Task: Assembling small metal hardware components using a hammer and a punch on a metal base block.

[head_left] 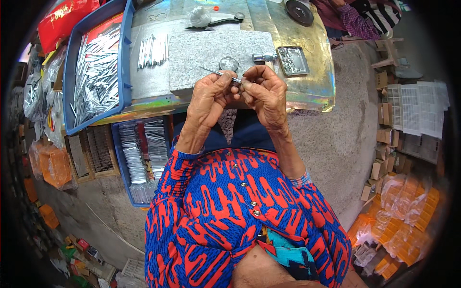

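Observation:
My left hand (210, 95) pinches a slim metal rod (212, 71) between thumb and fingers, its thin pointed end sticking out to the upper left. The fingertips of my right hand (267, 92) are closed at the rod's thicker end; whether they also hold a small part is hidden. Both hands are over the near edge of a speckled grey stone slab (192, 53). Just beyond them on the slab is a small round dish (229, 64), with a hammer (263, 58) by the slab's right edge.
A row of rods (153, 51) lies left of the slab, beside a blue crate (126, 57) of loose rods. Another blue crate (169, 137) stands below the table. To the right is a dark tray (306, 72) of small metal parts. Another person's sleeve (360, 21) shows at the far right.

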The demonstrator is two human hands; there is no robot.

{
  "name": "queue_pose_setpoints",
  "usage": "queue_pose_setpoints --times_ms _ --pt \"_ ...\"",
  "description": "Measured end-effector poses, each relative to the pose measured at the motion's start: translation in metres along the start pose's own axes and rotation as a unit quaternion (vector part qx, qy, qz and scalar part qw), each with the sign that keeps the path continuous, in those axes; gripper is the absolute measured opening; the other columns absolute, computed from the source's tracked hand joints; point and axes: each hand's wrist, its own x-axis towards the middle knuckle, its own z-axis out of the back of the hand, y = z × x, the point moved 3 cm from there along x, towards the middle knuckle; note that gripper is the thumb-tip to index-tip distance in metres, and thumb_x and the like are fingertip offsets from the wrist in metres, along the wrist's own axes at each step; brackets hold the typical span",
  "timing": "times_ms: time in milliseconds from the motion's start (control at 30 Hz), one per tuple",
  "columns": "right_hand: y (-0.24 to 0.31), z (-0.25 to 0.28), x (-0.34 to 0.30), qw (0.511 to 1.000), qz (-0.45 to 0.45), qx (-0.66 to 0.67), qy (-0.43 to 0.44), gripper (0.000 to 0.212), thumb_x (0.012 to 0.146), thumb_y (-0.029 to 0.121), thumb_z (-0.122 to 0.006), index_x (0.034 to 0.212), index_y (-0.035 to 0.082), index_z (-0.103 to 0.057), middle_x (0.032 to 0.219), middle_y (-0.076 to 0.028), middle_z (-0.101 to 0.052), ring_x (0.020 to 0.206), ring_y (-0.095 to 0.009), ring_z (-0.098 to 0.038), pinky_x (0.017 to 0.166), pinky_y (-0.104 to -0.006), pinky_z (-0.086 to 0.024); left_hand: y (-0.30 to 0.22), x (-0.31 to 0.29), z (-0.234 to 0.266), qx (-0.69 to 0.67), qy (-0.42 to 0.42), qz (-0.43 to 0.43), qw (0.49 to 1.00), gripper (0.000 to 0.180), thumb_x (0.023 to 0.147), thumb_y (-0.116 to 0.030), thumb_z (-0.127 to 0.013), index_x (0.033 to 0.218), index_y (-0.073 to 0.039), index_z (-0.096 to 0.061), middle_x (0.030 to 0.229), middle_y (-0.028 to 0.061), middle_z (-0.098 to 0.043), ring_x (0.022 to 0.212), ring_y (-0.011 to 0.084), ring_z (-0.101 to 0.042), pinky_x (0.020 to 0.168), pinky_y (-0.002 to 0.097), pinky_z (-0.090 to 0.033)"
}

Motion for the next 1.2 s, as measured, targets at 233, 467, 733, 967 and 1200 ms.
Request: queue_pose_setpoints --times_ms 233,467,733,967,1200 --pt "0.004 0.001 0.001 0.999 0.008 -0.046 0.017 0.017 0.077 0.001 -0.054 0.092 -0.002 -0.048 0.073 -0.004 -0.053 0.052 -0.003 -0.045 0.042 -0.0153 -0.034 -0.007 -0.004 -0.005 0.037 -0.014 -0.016 0.999 0.018 0.084 -0.011 -0.058 0.089 0.006 -0.055 0.076 0.0092 -0.059 0.062 0.0126 -0.057 0.058 0.0253 -0.051" --pt "0.006 -0.006 -0.004 0.889 0.217 -0.403 0.006 0.017 0.075 -0.006 -0.046 0.090 0.002 -0.048 0.072 -0.002 -0.050 0.058 -0.007 -0.049 0.051 -0.0223 -0.041 -0.016 -0.007 -0.017 0.308 -0.053 -0.174 0.934 0.018 0.082 -0.010 -0.061 0.089 0.006 -0.057 0.075 0.0085 -0.059 0.059 0.0123 -0.057 0.054 0.0234 -0.050" --pt "0.004 -0.003 -0.004 0.927 0.174 -0.333 0.012 0.015 0.077 -0.007 -0.048 0.090 0.002 -0.046 0.076 0.000 -0.049 0.064 -0.003 -0.045 0.056 -0.0169 -0.038 -0.009 -0.004 -0.013 0.180 -0.056 -0.092 0.978 0.017 0.081 -0.009 -0.061 0.092 0.005 -0.056 0.076 0.0062 -0.058 0.062 0.0116 -0.056 0.057 0.0220 -0.048" --pt "-0.012 0.001 0.003 0.951 0.148 -0.268 -0.039 0.013 0.080 -0.005 -0.046 0.092 0.001 -0.045 0.078 -0.002 -0.050 0.061 -0.005 -0.048 0.051 -0.0184 -0.039 -0.018 -0.002 -0.014 0.271 -0.064 -0.149 0.949 0.015 0.082 -0.008 -0.060 0.090 0.004 -0.058 0.075 0.0072 -0.060 0.063 0.0112 -0.057 0.058 0.0213 -0.049" --pt "-0.013 -0.008 0.007 0.976 0.121 -0.182 -0.019 0.025 0.081 -0.007 -0.042 0.105 -0.001 -0.042 0.093 -0.010 -0.053 0.063 -0.006 -0.052 0.049 -0.0172 -0.042 -0.031 0.011 -0.017 0.412 -0.090 -0.270 0.865 0.009 0.084 -0.005 -0.055 0.087 0.003 -0.058 0.077 0.0080 -0.063 0.066 0.0100 -0.058 0.058 0.0210 -0.047"
